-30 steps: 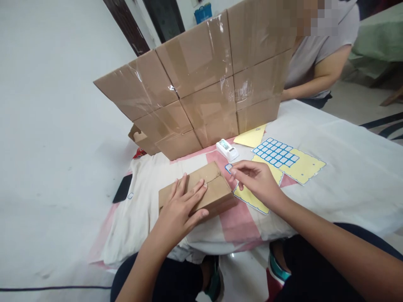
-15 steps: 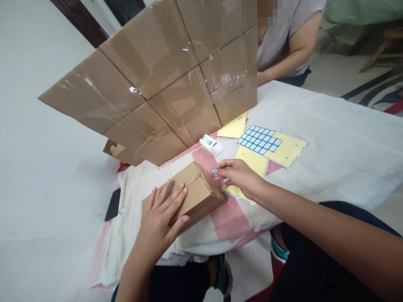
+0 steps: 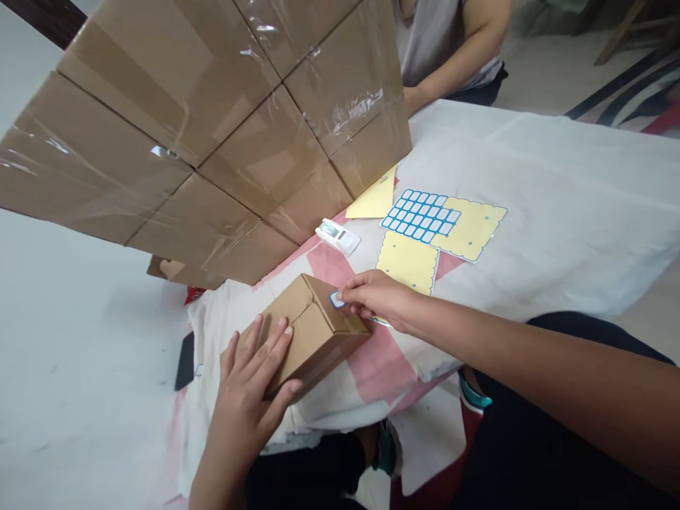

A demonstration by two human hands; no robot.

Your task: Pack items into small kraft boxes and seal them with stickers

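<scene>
A small brown cardboard box (image 3: 297,308) lies on the cloth in front of me. My left hand (image 3: 255,375) rests flat on its top, fingers stretched and spread, thumb near the side facing me. Between the fingertips of my right hand (image 3: 375,297) is a small white label (image 3: 336,299) with a blue border, close against the box's right end; whether it touches cannot be told. Beyond that hand lie a sheet of blue-edged labels (image 3: 419,214) and yellow scalloped cards, one on the right (image 3: 472,227) and one nearer (image 3: 406,262), partly covered by my arm.
A large taped cardboard panel (image 3: 255,134) stands along the table's far left side. Before it are a white plastic device (image 3: 338,236) and a yellow sheet (image 3: 375,197). Another person's arm (image 3: 451,74) shows behind. A dark flat object (image 3: 185,361) is at the left edge.
My right hand has brought the label leftward to the box's end. My left hand stays on the box. The view has shifted, so the panel appears further left and larger.
</scene>
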